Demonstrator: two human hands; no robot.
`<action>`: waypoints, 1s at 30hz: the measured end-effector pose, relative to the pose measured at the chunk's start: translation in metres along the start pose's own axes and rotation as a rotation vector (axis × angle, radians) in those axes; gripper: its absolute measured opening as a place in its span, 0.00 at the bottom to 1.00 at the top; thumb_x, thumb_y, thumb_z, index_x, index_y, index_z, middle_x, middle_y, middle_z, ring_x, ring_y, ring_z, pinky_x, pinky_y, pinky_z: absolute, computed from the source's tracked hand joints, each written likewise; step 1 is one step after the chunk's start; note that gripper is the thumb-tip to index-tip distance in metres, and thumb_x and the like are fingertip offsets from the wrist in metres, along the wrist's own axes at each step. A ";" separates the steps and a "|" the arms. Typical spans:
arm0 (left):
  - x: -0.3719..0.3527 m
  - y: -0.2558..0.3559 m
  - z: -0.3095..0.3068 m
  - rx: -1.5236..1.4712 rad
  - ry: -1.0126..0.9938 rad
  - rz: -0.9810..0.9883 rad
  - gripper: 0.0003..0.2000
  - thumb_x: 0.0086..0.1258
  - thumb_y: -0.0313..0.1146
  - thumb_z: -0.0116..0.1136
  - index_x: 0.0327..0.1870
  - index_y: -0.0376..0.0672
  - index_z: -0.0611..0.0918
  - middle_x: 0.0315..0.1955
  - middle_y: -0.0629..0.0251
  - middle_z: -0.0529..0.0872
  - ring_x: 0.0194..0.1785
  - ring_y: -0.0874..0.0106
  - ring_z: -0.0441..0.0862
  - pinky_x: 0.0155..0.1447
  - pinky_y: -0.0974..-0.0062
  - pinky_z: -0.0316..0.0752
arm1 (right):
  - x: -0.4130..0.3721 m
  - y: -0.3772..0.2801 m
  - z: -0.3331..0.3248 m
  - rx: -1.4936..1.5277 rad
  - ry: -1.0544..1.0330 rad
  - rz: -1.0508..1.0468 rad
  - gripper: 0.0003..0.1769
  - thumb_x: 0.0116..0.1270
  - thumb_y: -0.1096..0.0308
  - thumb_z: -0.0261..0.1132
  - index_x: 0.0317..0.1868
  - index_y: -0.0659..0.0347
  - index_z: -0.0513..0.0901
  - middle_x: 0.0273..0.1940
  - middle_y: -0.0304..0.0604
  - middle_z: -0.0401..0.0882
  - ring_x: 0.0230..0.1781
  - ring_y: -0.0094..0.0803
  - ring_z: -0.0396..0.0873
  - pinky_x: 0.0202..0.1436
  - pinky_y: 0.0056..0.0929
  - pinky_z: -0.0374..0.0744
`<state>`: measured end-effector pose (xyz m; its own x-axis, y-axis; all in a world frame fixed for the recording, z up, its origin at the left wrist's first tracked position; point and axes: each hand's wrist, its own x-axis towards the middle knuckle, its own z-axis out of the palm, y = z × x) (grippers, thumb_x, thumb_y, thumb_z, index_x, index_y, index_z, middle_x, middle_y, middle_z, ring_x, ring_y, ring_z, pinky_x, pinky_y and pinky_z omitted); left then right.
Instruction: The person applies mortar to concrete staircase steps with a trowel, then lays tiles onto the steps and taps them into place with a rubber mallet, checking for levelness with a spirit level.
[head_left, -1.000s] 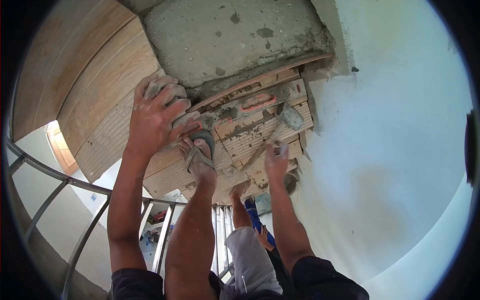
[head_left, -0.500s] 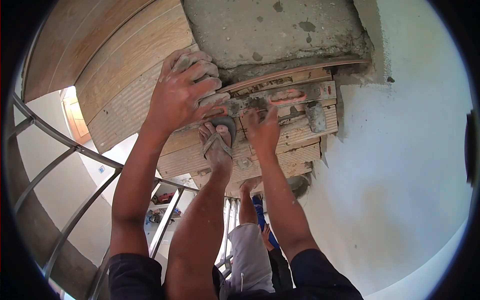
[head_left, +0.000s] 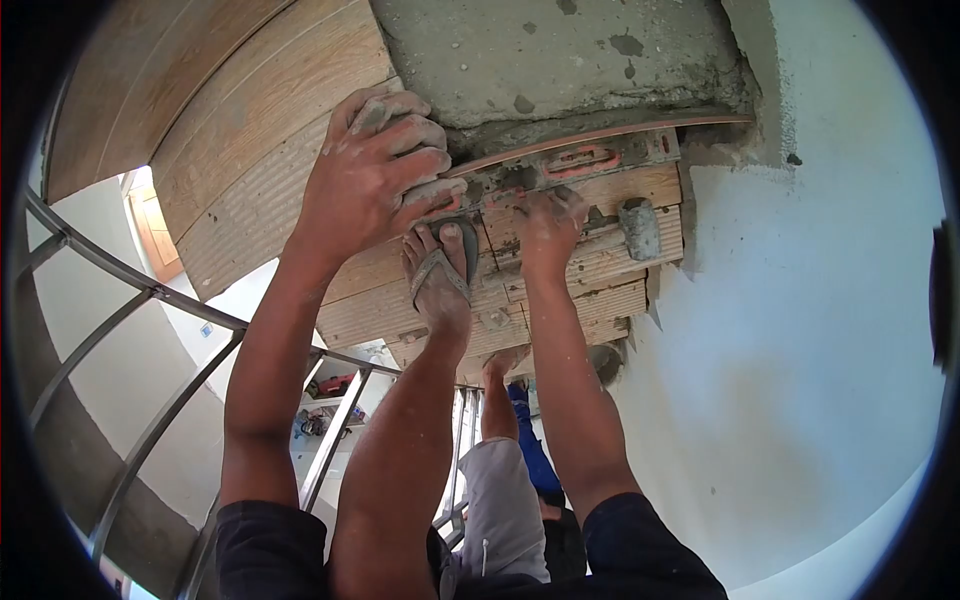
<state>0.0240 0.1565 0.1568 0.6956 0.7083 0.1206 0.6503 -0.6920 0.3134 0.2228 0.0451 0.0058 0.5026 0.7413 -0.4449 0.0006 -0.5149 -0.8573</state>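
Note:
My left hand (head_left: 375, 170), coated in grey mortar, is closed with its fingers curled at the left end of a thin tile (head_left: 600, 140) seen edge-on. That tile runs across the step to the wall. Just below it lies a mortar-smeared spirit level (head_left: 655, 150) with orange-rimmed openings. My right hand (head_left: 550, 225) is at the level's lower side, its fingers bent and close together; what they hold, if anything, is hidden. To its right rests a mallet (head_left: 637, 230) with a grey head, on the wood-look stair tiles (head_left: 640, 190).
Above the thin tile is a rough concrete surface (head_left: 560, 65). Larger wood-look tiles (head_left: 270, 110) stand at the upper left. A metal railing (head_left: 110, 265) curves along the left, and a white wall (head_left: 800, 350) fills the right. My sandalled foot (head_left: 440, 275) stands on the step. Another person's blue-clad leg (head_left: 530, 440) shows below.
My right hand has moved slightly up and right, and its spread fingers have drawn in by the level. My left hand stays at the tile's end. The view has shifted a little.

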 end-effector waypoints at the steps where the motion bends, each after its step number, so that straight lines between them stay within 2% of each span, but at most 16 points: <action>1: 0.000 0.000 0.000 -0.006 0.001 -0.008 0.14 0.55 0.41 0.77 0.41 0.52 0.89 0.50 0.71 0.87 0.66 0.64 0.80 0.78 0.52 0.62 | -0.004 -0.011 0.003 0.326 0.030 0.264 0.21 0.75 0.67 0.61 0.61 0.72 0.71 0.55 0.57 0.78 0.58 0.44 0.81 0.62 0.37 0.80; 2: 0.000 0.000 0.000 -0.003 -0.006 -0.007 0.14 0.55 0.41 0.77 0.41 0.52 0.89 0.50 0.71 0.87 0.66 0.64 0.80 0.78 0.52 0.62 | -0.007 -0.018 0.006 0.653 0.058 0.530 0.17 0.75 0.67 0.60 0.58 0.68 0.73 0.50 0.52 0.79 0.53 0.39 0.83 0.59 0.36 0.83; 6: 0.002 0.001 -0.001 0.006 -0.006 -0.002 0.14 0.56 0.42 0.77 0.41 0.52 0.88 0.50 0.71 0.87 0.66 0.64 0.80 0.78 0.52 0.62 | -0.011 -0.023 0.026 0.659 0.064 0.647 0.15 0.75 0.66 0.60 0.56 0.66 0.76 0.49 0.50 0.81 0.48 0.39 0.83 0.58 0.36 0.85; 9: -0.001 -0.002 0.002 0.019 0.003 0.005 0.14 0.56 0.43 0.77 0.40 0.51 0.88 0.49 0.71 0.87 0.66 0.64 0.80 0.78 0.53 0.62 | -0.010 -0.015 0.023 0.805 0.098 0.761 0.13 0.75 0.67 0.59 0.54 0.66 0.77 0.49 0.49 0.82 0.47 0.39 0.85 0.58 0.35 0.85; 11: -0.001 -0.002 0.003 0.023 0.003 0.021 0.14 0.56 0.43 0.77 0.40 0.51 0.88 0.49 0.71 0.87 0.65 0.64 0.80 0.78 0.53 0.63 | -0.017 0.008 0.025 0.827 0.061 0.597 0.15 0.76 0.67 0.61 0.57 0.68 0.77 0.51 0.50 0.82 0.47 0.40 0.85 0.59 0.36 0.86; 12: 0.002 -0.003 0.001 0.027 0.009 0.040 0.14 0.56 0.44 0.77 0.40 0.51 0.88 0.48 0.70 0.87 0.65 0.64 0.81 0.77 0.52 0.62 | -0.021 0.006 0.022 0.841 0.061 0.596 0.15 0.76 0.67 0.61 0.57 0.68 0.77 0.51 0.50 0.82 0.47 0.40 0.85 0.59 0.36 0.86; 14: 0.000 0.001 -0.002 0.023 0.007 0.079 0.14 0.56 0.45 0.76 0.39 0.50 0.88 0.48 0.70 0.87 0.65 0.64 0.81 0.77 0.51 0.62 | -0.041 0.003 -0.004 0.636 0.028 0.361 0.20 0.77 0.64 0.63 0.60 0.72 0.75 0.50 0.51 0.82 0.47 0.39 0.84 0.57 0.34 0.84; 16: 0.006 0.000 -0.005 0.074 0.005 0.102 0.15 0.57 0.47 0.75 0.38 0.50 0.88 0.45 0.68 0.86 0.62 0.62 0.82 0.76 0.48 0.62 | -0.059 0.047 -0.032 0.070 0.213 -0.022 0.28 0.76 0.60 0.66 0.65 0.73 0.72 0.53 0.56 0.81 0.48 0.41 0.84 0.53 0.38 0.82; 18: 0.016 0.007 -0.005 0.111 -0.011 0.095 0.14 0.57 0.48 0.75 0.37 0.50 0.88 0.44 0.67 0.85 0.59 0.61 0.82 0.75 0.47 0.62 | -0.071 0.053 -0.054 -0.147 0.439 0.041 0.32 0.71 0.58 0.68 0.66 0.73 0.72 0.54 0.59 0.80 0.54 0.47 0.81 0.56 0.44 0.78; 21: 0.029 0.018 0.001 0.118 -0.111 0.070 0.14 0.57 0.46 0.76 0.34 0.49 0.87 0.40 0.64 0.84 0.52 0.60 0.83 0.74 0.47 0.63 | -0.056 0.084 -0.066 -0.355 0.610 0.006 0.31 0.67 0.57 0.71 0.61 0.72 0.76 0.52 0.60 0.81 0.51 0.49 0.81 0.54 0.44 0.79; 22: 0.028 0.016 0.004 0.091 -0.082 0.076 0.13 0.57 0.45 0.76 0.34 0.48 0.87 0.40 0.63 0.84 0.50 0.60 0.84 0.76 0.48 0.62 | -0.053 0.073 -0.075 -0.374 0.638 0.012 0.31 0.67 0.57 0.71 0.61 0.72 0.76 0.52 0.60 0.81 0.51 0.49 0.81 0.54 0.44 0.79; 24: 0.026 0.015 0.008 0.049 -0.049 0.094 0.13 0.57 0.44 0.76 0.33 0.46 0.87 0.40 0.63 0.84 0.49 0.60 0.85 0.77 0.50 0.61 | -0.042 0.048 -0.074 -0.222 0.334 0.197 0.27 0.67 0.57 0.71 0.55 0.72 0.79 0.44 0.58 0.83 0.45 0.50 0.83 0.52 0.43 0.79; 25: 0.025 0.015 0.008 0.054 -0.064 0.072 0.13 0.57 0.43 0.76 0.33 0.45 0.87 0.40 0.62 0.84 0.48 0.61 0.85 0.78 0.51 0.60 | -0.039 0.054 -0.067 -0.226 0.355 0.200 0.27 0.67 0.57 0.71 0.55 0.72 0.79 0.44 0.58 0.83 0.45 0.50 0.83 0.52 0.43 0.79; 27: 0.023 0.015 0.005 0.054 -0.073 0.058 0.13 0.58 0.42 0.76 0.34 0.44 0.87 0.39 0.62 0.84 0.47 0.61 0.85 0.79 0.53 0.60 | -0.032 0.073 -0.053 -0.605 0.570 0.022 0.21 0.68 0.58 0.69 0.48 0.69 0.78 0.33 0.50 0.81 0.35 0.48 0.81 0.45 0.42 0.80; 28: 0.023 0.014 0.004 0.043 -0.089 0.052 0.13 0.58 0.42 0.76 0.34 0.43 0.87 0.40 0.62 0.84 0.47 0.60 0.86 0.79 0.53 0.59 | -0.026 0.085 -0.054 -0.605 0.587 0.019 0.21 0.68 0.58 0.69 0.48 0.69 0.78 0.33 0.50 0.81 0.35 0.48 0.81 0.45 0.42 0.80; 30: 0.025 0.012 0.001 0.029 -0.108 0.060 0.13 0.58 0.41 0.76 0.35 0.42 0.87 0.40 0.63 0.84 0.47 0.60 0.86 0.80 0.54 0.58 | -0.019 0.103 -0.060 0.039 0.490 0.215 0.14 0.73 0.60 0.64 0.43 0.63 0.75 0.27 0.41 0.75 0.24 0.39 0.75 0.34 0.41 0.78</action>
<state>0.0491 0.1658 0.1621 0.7611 0.6476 0.0353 0.6143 -0.7372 0.2814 0.2648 -0.0480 -0.0589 0.8324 0.3281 -0.4467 -0.1745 -0.6098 -0.7731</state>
